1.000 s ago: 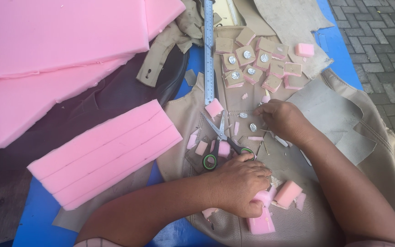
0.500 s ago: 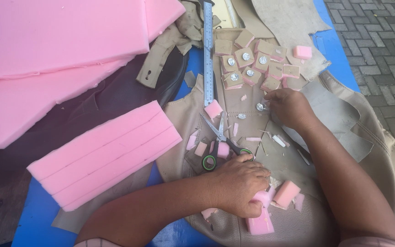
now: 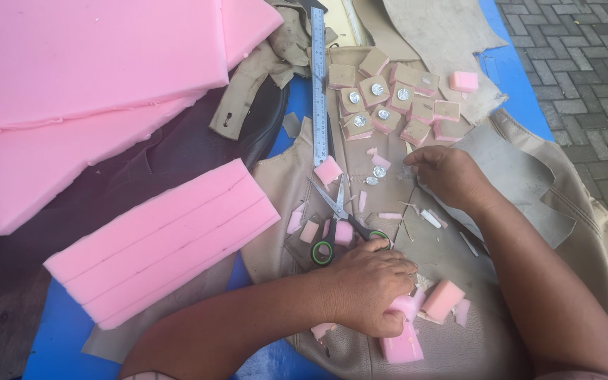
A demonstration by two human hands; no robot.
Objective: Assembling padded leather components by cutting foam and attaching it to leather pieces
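Far left, two large flat sheets of pink foam (image 3: pixel 72 77) lie stacked on the blue-topped bench (image 3: pixel 58 338). Right of them sits one long rectangular pink foam block (image 3: pixel 163 243) scored with two lengthwise lines, its long axis running from lower left to upper right. One steel ruler (image 3: pixel 319 77) lies nearly straight up and down the frame. Below it, one pair of black-handled scissors with green-lined loops (image 3: pixel 336 222) rests on tan leather-like fabric (image 3: pixel 388 148), blades pointing up and left, handles down. The left hand (image 3: pixel 367 288) is curled loosely, palm down, over a small pink foam piece (image 3: pixel 406 308); its grip is partly hidden. About a dozen small square foam pads topped with tan fabric (image 3: pixel 395 102) cluster above, five showing round silver studs. One loose silver stud (image 3: pixel 379 171) lies just left of the right hand (image 3: pixel 448 176), whose fingertips pinch together on the fabric; what they grip cannot be told.
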